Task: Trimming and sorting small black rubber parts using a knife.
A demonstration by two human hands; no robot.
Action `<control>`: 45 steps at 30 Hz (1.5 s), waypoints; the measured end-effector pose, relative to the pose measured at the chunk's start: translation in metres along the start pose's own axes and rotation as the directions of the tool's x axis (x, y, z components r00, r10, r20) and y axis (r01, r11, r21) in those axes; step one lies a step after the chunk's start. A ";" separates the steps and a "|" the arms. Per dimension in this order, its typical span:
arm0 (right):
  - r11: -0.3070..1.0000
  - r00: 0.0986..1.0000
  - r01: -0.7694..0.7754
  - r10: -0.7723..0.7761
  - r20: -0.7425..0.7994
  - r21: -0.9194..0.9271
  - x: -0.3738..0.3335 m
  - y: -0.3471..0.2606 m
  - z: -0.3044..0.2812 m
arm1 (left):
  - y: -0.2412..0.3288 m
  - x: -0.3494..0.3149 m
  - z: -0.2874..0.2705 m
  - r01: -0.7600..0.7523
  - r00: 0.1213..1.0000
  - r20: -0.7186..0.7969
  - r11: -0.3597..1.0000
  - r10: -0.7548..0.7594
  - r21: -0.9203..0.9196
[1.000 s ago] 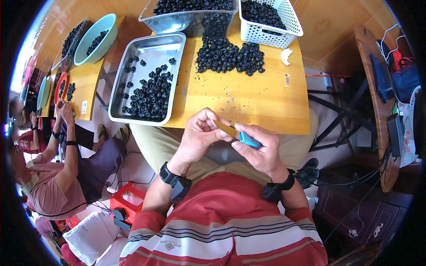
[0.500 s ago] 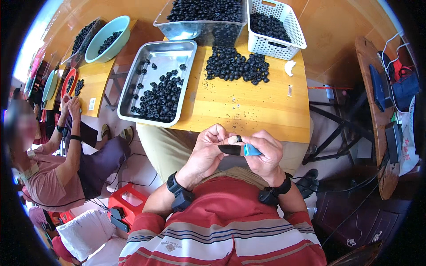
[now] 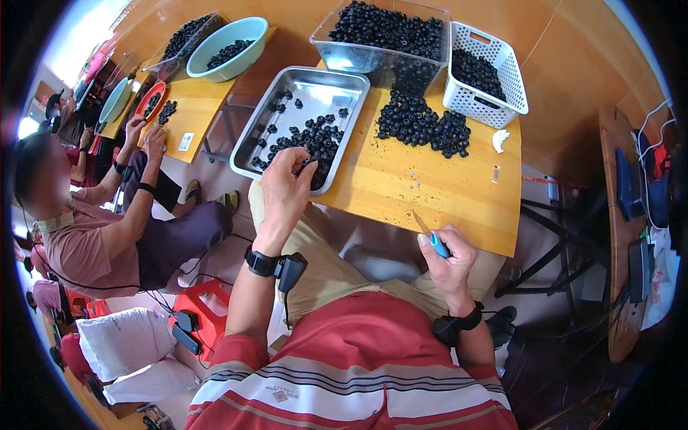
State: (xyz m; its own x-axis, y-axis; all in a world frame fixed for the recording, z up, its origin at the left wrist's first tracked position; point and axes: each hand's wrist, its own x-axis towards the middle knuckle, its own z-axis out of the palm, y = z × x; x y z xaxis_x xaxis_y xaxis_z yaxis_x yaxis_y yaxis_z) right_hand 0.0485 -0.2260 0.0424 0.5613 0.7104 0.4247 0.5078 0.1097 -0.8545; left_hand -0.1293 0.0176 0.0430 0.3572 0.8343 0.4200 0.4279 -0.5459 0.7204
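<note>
My left hand [image 3: 288,185] is over the near edge of a shallow metal tray [image 3: 331,79], thumb and fingers pinched together. What it holds, if anything, is hidden. Many small round black ring-shaped pieces [image 3: 319,140] lie in the tray, bunched close to those fingertips. Right of it, by the table's front edge, my right hand [image 3: 453,264] grips a small knife [image 3: 440,246] by its blue handle, the thin blade pointing up and away over the wood.
Behind the tray stand a clear bin [image 3: 380,61] and a white perforated basket [image 3: 466,97], both holding black pieces. A pile of them [image 3: 423,122] lies on the wooden table [image 3: 459,193], with dark crumbs nearer me. A co-worker [image 3: 93,236] sits at a table on the left.
My hands have parted. The left has moved away from the knife, forward and left to the tray; the right has moved slightly right with the knife. My view has shifted left.
</note>
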 end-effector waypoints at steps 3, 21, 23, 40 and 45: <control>0.998 0.998 -0.066 0.066 -0.023 0.000 -0.004 0.008 -0.005 | 0.004 -0.010 -0.008 -0.006 0.999 -0.031 0.998 0.008 0.055; 0.983 0.982 -0.183 0.182 0.045 0.030 -0.001 0.020 0.001 | -0.040 0.035 -0.003 -0.242 0.927 0.352 0.924 0.130 0.297; 0.977 0.977 -0.211 0.209 0.046 0.042 0.000 0.022 0.002 | -0.046 0.041 0.001 -0.252 0.928 0.343 0.924 0.146 0.287; 0.948 0.947 -0.316 0.314 0.071 0.027 0.006 0.032 0.006 | -0.080 0.105 0.041 -0.264 0.925 0.341 0.930 0.168 0.257; 0.960 0.960 -0.278 0.277 -0.034 -0.030 0.008 0.044 -0.002 | -0.083 0.109 0.044 -0.302 0.907 0.376 0.916 0.191 0.264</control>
State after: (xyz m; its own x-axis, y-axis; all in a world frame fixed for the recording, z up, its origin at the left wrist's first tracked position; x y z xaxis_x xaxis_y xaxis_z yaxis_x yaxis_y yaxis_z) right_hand 0.0764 -0.2165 0.0090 0.7019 0.6887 0.1815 0.3511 -0.1129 -0.9295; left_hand -0.0894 0.1500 0.0045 0.7175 0.6234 0.3109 0.5035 -0.7725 0.3870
